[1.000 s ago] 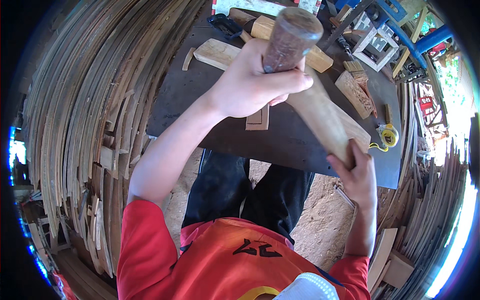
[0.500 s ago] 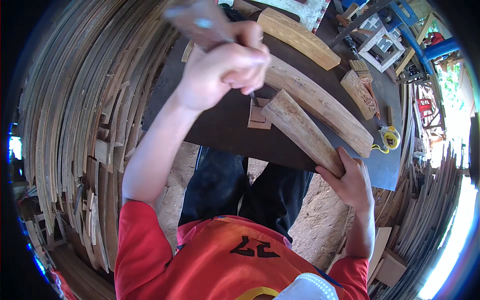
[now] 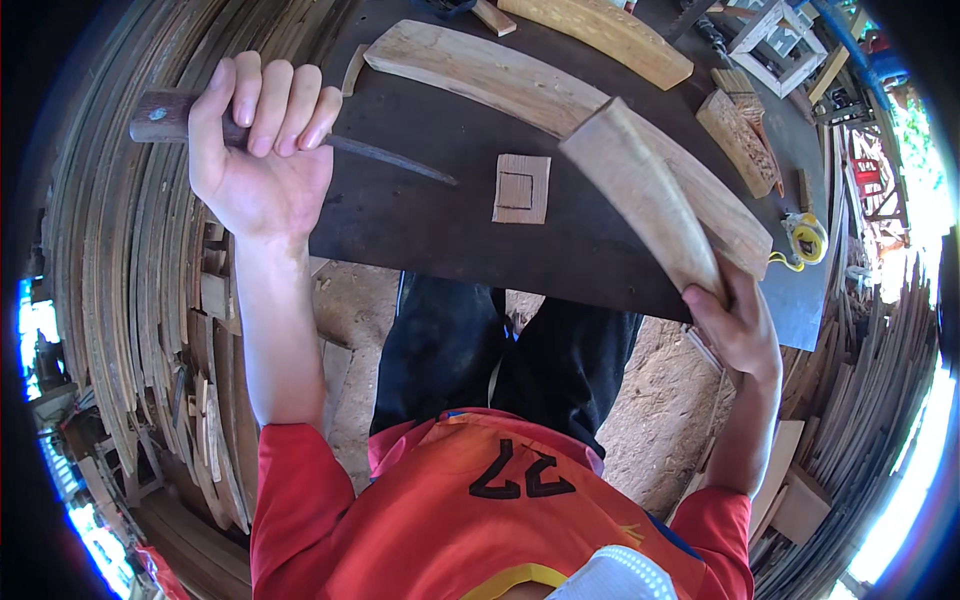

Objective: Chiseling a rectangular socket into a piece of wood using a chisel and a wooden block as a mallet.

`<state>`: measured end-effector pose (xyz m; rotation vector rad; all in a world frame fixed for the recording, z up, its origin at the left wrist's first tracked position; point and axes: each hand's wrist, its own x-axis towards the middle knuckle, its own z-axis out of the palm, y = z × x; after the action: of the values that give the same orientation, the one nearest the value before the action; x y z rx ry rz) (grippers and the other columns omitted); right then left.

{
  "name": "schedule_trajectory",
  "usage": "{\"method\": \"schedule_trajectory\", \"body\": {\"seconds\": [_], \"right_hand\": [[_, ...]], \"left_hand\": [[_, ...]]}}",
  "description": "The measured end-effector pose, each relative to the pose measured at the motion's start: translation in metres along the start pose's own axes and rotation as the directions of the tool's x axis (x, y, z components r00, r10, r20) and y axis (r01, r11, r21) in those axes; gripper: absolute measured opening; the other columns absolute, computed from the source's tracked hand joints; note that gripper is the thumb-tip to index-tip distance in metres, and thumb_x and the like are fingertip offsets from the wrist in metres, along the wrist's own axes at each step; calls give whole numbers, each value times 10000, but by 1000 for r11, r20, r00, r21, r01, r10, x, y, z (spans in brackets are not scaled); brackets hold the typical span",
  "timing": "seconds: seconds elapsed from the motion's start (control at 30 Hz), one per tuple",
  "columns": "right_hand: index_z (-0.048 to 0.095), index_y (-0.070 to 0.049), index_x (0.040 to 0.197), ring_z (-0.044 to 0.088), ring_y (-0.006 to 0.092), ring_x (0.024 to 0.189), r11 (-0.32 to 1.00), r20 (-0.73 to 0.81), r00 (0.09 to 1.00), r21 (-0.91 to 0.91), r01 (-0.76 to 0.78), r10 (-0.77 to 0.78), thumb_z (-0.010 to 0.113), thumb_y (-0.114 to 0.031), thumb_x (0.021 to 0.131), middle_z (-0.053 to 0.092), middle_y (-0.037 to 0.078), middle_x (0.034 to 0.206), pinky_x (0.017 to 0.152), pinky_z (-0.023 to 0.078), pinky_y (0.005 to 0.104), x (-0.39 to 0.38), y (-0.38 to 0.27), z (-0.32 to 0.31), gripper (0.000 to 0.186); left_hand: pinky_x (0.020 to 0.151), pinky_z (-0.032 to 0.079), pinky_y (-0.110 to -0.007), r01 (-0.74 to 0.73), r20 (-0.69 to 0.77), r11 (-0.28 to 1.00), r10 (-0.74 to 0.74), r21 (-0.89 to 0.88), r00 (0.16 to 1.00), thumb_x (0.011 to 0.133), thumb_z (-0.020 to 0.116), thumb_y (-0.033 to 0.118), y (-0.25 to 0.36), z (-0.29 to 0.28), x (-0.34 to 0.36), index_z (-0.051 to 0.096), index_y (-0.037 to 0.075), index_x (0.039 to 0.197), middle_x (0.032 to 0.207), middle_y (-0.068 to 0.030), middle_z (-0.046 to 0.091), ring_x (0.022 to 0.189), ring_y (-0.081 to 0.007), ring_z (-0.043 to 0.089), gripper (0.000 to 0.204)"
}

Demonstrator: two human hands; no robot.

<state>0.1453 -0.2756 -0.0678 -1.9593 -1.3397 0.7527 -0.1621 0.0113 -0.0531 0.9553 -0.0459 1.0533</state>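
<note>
My left hand (image 3: 265,165) is raised left of the table with its palm up, fingers wrapped round the dark wooden handle of a chisel (image 3: 395,161). The narrow metal blade points right, toward a small square piece of wood (image 3: 522,214) but apart from it. A dark rectangle is marked on that square, which lies flat on the table. My right hand (image 3: 735,325) grips the near end of a short curved wooden block (image 3: 648,195). The block is lifted and tilted, its broad end over a longer curved wooden piece (image 3: 470,68).
A dark table (image 3: 420,225) spans the front. On it lie another curved wooden piece (image 3: 610,38), a brush (image 3: 738,88) beside a wood block (image 3: 733,140), and a yellow tape measure (image 3: 806,239). Stacked wooden strips (image 3: 130,220) stand at the left; more line the right.
My left hand has moved left with the chisel and turned palm up, taking the blade off the square piece. My right hand has lifted the block away to the right.
</note>
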Motion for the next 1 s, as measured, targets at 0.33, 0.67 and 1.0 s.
{"method": "schedule_trajectory", "body": {"seconds": [0.33,0.67,1.0], "right_hand": [[541,106,1270,563,123,746,978,22,996,193,-84,81,755,-263,863,625,88,846,677,468,286,-5,25,-4,590],[501,85,1322,497,73,569,912,110,982,366,-186,156,727,-206,884,595,61,803,482,382,238,-7,18,-5,573],[524,81,1286,522,72,587,949,-91,990,306,-73,105,731,-264,877,590,43,745,492,405,229,-5,1,4,574]], "left_hand": [[562,314,-229,-4,216,995,-17,97,976,1003,415,243,-18,30,21,406,166,696,545,72,339,547,-68,305,317],[548,307,-230,37,211,973,-86,228,974,1011,378,221,-26,40,20,395,167,710,553,74,321,547,-61,301,307],[658,286,-276,3,26,969,-9,246,1000,958,447,162,-27,51,19,363,142,759,667,37,305,654,-101,294,217]]}}
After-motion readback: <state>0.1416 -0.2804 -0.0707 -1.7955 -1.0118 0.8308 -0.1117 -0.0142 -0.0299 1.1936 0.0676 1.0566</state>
